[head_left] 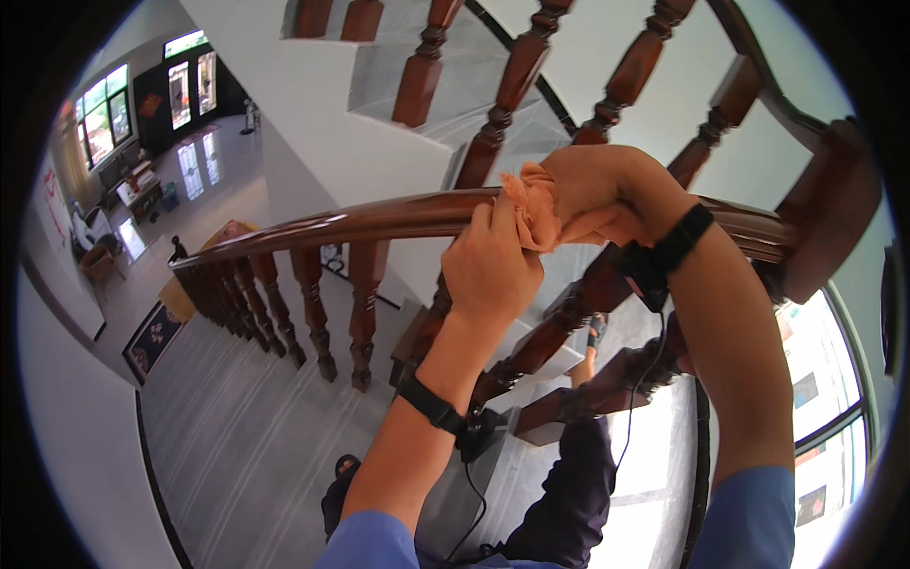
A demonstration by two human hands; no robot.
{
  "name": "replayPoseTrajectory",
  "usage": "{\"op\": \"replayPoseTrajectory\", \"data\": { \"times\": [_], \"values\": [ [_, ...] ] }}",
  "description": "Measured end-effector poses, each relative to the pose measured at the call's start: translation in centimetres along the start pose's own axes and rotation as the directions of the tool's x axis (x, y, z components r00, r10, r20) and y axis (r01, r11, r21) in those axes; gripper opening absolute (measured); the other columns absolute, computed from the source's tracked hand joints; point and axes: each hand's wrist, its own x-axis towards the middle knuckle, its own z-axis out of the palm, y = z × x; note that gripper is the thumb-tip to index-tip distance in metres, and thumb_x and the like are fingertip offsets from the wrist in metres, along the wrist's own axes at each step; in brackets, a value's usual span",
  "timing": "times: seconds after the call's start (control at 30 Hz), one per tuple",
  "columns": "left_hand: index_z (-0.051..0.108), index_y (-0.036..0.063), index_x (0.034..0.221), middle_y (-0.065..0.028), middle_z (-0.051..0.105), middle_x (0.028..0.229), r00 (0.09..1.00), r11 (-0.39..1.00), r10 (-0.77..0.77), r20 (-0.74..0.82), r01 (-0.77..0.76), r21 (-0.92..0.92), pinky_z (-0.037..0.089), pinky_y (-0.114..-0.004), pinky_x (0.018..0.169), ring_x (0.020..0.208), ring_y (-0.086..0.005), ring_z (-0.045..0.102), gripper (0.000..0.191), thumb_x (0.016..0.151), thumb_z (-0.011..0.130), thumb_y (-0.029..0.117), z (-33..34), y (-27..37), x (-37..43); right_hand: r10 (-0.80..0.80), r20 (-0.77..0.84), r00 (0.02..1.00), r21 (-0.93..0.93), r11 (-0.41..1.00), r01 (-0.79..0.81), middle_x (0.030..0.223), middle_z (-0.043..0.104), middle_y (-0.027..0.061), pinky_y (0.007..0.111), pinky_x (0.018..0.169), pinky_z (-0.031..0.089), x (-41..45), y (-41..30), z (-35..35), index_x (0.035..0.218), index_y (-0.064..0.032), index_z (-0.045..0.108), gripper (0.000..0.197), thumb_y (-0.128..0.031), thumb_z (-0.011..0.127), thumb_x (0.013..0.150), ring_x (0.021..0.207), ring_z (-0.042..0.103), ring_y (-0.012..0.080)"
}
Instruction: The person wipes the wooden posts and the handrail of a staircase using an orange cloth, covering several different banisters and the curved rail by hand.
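Note:
A glossy dark-wood stair handrail (355, 219) crosses in front of me, sloping down to the left. My right hand (593, 181) bends over the rail with an orange cloth (538, 213) bunched in its grip. Beside it my left hand (490, 267) lies against the rail, its fingertips at the cloth's frayed edge. Whether those fingers pinch the cloth or only touch it is hard to see. Part of the cloth hangs under my right wrist. Both forearms wear black straps with small wired devices.
Turned wooden balusters (362, 313) stand under the rail, and a thick newel post (832, 213) rises at the right. Grey stone steps (234, 419) descend to the left. More stairs and balusters climb above. A bright window (825, 384) is at lower right; furniture stands in the room below.

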Motion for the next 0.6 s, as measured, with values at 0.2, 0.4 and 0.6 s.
{"op": "replayPoseTrajectory", "data": {
  "times": [0.2,0.4,0.6],
  "values": [
    [0.066,0.0102,0.105,-0.014,0.071,0.095,0.964,0.914,-0.21,0.163,0.134,0.384,0.054,-0.053,0.075,0.09,-0.0425,0.068,0.024,0.089,0.068,0.029,-6.3,-7.0,2.7,-0.239,-0.185,0.953,0.039,0.967,0.251,0.07,0.067,0.0121,0.04,0.057,0.049,9.8,-3.7,4.3,0.083,-0.0041,0.066,0.037,-0.039,0.075,0.074,0.059,0.058,0.0265],
    [0.068,0.0145,0.108,-0.0178,0.073,0.105,0.878,0.788,-0.456,0.145,0.323,0.524,0.053,-0.05,0.081,0.098,-0.0419,0.068,0.024,0.095,0.064,0.034,-10.1,-14.5,3.4,-0.308,-0.364,0.879,0.131,0.917,0.376,0.07,0.069,0.0122,0.04,0.064,0.053,15.1,-11.3,6.5,0.092,-0.0058,0.069,0.052,-0.055,0.073,0.074,0.064,0.064,0.0283],
    [0.065,0.0074,0.103,-0.0167,0.073,0.093,0.93,0.844,-0.365,-0.031,0.345,0.411,0.053,-0.052,0.079,0.092,-0.0414,0.069,0.023,0.093,0.069,0.027,-10.1,-15.0,3.4,-0.119,-0.184,0.976,-0.083,0.991,0.105,0.085,0.075,0.01,0.042,0.074,0.057,13.0,-13.4,4.8,0.097,-0.0122,0.07,0.06,-0.067,0.073,0.072,0.081,0.073,0.0307]
  ]
}}
